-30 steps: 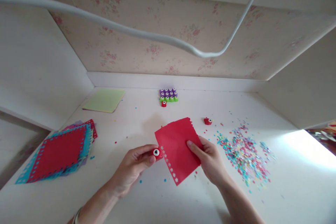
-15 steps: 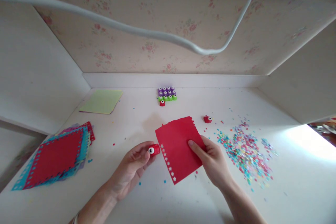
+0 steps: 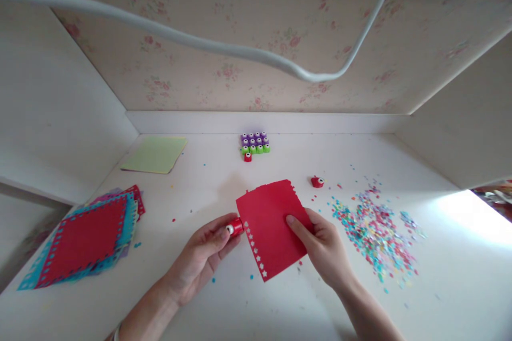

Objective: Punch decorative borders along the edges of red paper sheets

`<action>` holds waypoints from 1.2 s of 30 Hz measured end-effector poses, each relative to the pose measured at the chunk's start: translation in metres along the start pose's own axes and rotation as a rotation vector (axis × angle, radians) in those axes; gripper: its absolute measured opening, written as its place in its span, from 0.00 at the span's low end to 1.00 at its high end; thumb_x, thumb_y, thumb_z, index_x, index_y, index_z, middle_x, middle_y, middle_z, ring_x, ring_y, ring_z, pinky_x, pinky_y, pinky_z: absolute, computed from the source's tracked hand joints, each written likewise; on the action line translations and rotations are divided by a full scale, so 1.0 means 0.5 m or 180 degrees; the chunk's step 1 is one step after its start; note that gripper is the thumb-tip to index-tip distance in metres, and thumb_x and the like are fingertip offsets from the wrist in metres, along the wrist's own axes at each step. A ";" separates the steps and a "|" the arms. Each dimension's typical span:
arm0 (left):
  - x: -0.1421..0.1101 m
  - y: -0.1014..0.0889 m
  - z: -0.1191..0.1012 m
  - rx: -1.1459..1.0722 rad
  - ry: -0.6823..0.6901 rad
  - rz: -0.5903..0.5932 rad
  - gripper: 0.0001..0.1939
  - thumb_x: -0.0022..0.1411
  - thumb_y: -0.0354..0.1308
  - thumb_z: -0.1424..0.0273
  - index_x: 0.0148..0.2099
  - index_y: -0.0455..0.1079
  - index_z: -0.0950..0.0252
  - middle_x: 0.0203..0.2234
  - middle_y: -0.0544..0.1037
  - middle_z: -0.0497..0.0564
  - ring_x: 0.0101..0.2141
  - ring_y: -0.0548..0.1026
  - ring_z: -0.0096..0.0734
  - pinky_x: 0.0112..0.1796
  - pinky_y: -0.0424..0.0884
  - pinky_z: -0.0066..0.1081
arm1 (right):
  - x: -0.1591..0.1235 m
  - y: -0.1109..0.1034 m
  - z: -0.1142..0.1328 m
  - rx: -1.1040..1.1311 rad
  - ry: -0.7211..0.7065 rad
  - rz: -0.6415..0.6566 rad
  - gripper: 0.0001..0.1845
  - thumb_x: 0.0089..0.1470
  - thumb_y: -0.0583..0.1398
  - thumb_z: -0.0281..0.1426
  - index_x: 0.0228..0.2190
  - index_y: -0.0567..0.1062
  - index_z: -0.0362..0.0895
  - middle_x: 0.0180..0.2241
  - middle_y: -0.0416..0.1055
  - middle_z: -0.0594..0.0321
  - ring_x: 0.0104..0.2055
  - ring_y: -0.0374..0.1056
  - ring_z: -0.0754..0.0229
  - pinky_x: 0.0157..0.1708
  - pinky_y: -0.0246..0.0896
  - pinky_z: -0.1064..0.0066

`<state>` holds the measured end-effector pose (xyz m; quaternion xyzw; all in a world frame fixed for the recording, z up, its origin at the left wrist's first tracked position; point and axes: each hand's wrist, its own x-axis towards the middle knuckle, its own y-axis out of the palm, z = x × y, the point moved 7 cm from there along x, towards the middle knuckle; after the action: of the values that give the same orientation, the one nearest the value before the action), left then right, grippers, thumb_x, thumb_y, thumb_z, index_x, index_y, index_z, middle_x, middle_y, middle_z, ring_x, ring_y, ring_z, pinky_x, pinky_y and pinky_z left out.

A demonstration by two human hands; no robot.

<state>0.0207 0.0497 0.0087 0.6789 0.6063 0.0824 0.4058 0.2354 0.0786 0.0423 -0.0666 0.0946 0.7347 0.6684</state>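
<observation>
My left hand (image 3: 212, 245) is closed around a small red paper punch (image 3: 236, 227), with the thumb by its white button. The punch's front end is at the left edge of a red sheet of paper (image 3: 272, 218); whether the edge sits in its slot, I cannot tell. Small star-like holes run down the lower left edge of the sheet, and its top and upper right edges are notched. My right hand (image 3: 320, 240) grips the sheet by its right side, thumb on top and fingers beneath.
Purple and green punches (image 3: 255, 142) stand in rows at the back, a red punch (image 3: 248, 157) before them. Another red punch (image 3: 317, 182) lies near a heap of confetti (image 3: 378, 229). Punched sheets (image 3: 86, 240) are piled left, below pale green paper (image 3: 156, 153).
The punch in my left hand has tilted slightly and come up against the sheet's left edge. My right hand and the sheet have barely shifted.
</observation>
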 end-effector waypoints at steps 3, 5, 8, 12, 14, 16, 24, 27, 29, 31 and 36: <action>0.000 -0.004 -0.001 0.0117 0.0042 -0.0045 0.17 0.59 0.66 0.74 0.52 0.74 0.65 0.46 0.80 0.54 0.44 0.78 0.29 0.52 0.71 0.29 | -0.002 -0.003 -0.003 -0.0200 -0.0068 -0.0001 0.15 0.57 0.61 0.44 0.36 0.75 0.45 0.32 0.79 0.59 0.32 0.75 0.55 0.27 0.68 0.70; 0.001 -0.005 -0.002 0.0177 0.0076 -0.0068 0.17 0.59 0.66 0.74 0.51 0.74 0.64 0.47 0.80 0.54 0.44 0.78 0.30 0.51 0.71 0.30 | -0.004 -0.003 -0.004 -0.0297 -0.0106 0.0021 0.14 0.58 0.61 0.43 0.36 0.75 0.45 0.31 0.79 0.60 0.31 0.75 0.56 0.26 0.67 0.71; 0.001 -0.005 -0.004 0.0179 0.0109 -0.0137 0.17 0.58 0.67 0.74 0.51 0.75 0.63 0.46 0.80 0.53 0.44 0.78 0.30 0.51 0.72 0.30 | -0.006 0.003 -0.006 -0.0361 -0.0128 0.0100 0.14 0.58 0.60 0.43 0.34 0.74 0.44 0.31 0.78 0.60 0.30 0.74 0.57 0.26 0.66 0.72; 0.005 -0.004 -0.008 0.0130 0.0132 -0.0236 0.17 0.57 0.68 0.74 0.50 0.75 0.65 0.45 0.81 0.53 0.43 0.78 0.29 0.50 0.72 0.29 | -0.008 0.017 -0.003 -0.0304 -0.0080 0.0204 0.14 0.58 0.60 0.43 0.34 0.74 0.44 0.31 0.79 0.59 0.30 0.74 0.57 0.26 0.66 0.71; 0.007 -0.006 -0.006 0.0107 0.0100 -0.0269 0.17 0.57 0.68 0.74 0.49 0.76 0.66 0.43 0.82 0.54 0.42 0.79 0.29 0.50 0.72 0.28 | -0.008 0.023 -0.002 -0.0205 -0.0024 0.0264 0.14 0.58 0.61 0.43 0.34 0.73 0.44 0.33 0.79 0.58 0.32 0.75 0.55 0.28 0.68 0.69; 0.009 -0.009 -0.004 0.0097 0.0081 -0.0299 0.16 0.57 0.68 0.74 0.49 0.76 0.67 0.41 0.82 0.54 0.41 0.79 0.29 0.49 0.73 0.28 | -0.009 0.029 -0.003 -0.0120 0.0059 0.0335 0.15 0.57 0.61 0.44 0.35 0.73 0.45 0.35 0.79 0.57 0.34 0.76 0.53 0.30 0.70 0.67; 0.011 -0.028 -0.007 0.0132 0.0262 -0.0668 0.16 0.53 0.71 0.72 0.45 0.76 0.66 0.39 0.82 0.52 0.39 0.79 0.28 0.46 0.74 0.28 | -0.010 0.040 -0.012 0.0115 0.0188 0.0502 0.17 0.57 0.61 0.46 0.38 0.72 0.44 0.38 0.79 0.55 0.36 0.76 0.50 0.37 0.73 0.60; 0.012 -0.036 -0.014 0.0597 0.0349 -0.0810 0.19 0.53 0.71 0.68 0.47 0.76 0.66 0.40 0.81 0.53 0.40 0.78 0.31 0.46 0.73 0.30 | -0.008 0.048 -0.015 0.0175 0.0205 0.0515 0.18 0.56 0.62 0.46 0.39 0.72 0.44 0.38 0.79 0.54 0.37 0.76 0.50 0.37 0.72 0.59; 0.012 -0.037 -0.018 0.1136 0.0409 -0.0802 0.20 0.55 0.69 0.64 0.49 0.75 0.66 0.41 0.81 0.54 0.41 0.78 0.34 0.46 0.73 0.30 | -0.006 0.052 -0.018 0.0231 0.0243 0.0501 0.20 0.54 0.63 0.47 0.39 0.72 0.44 0.38 0.79 0.54 0.36 0.76 0.50 0.37 0.72 0.58; 0.012 -0.033 -0.019 0.1695 0.0451 -0.0736 0.21 0.58 0.66 0.60 0.50 0.74 0.65 0.40 0.81 0.54 0.41 0.78 0.36 0.42 0.73 0.30 | -0.004 0.052 -0.023 0.0291 0.0278 0.0496 0.22 0.53 0.63 0.48 0.40 0.72 0.44 0.38 0.79 0.54 0.36 0.76 0.50 0.38 0.72 0.57; 0.005 -0.020 -0.038 0.3117 0.1050 -0.0840 0.15 0.57 0.65 0.59 0.43 0.77 0.62 0.27 0.79 0.49 0.27 0.74 0.34 0.30 0.68 0.28 | -0.006 0.030 -0.057 -0.0513 0.0311 0.0638 0.24 0.57 0.59 0.47 0.48 0.70 0.45 0.37 0.77 0.56 0.28 0.74 0.56 0.32 0.73 0.60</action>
<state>0.0025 0.0596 0.0139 0.6849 0.7098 -0.1562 -0.0524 0.2202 0.0681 0.0161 -0.1459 0.0739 0.7989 0.5788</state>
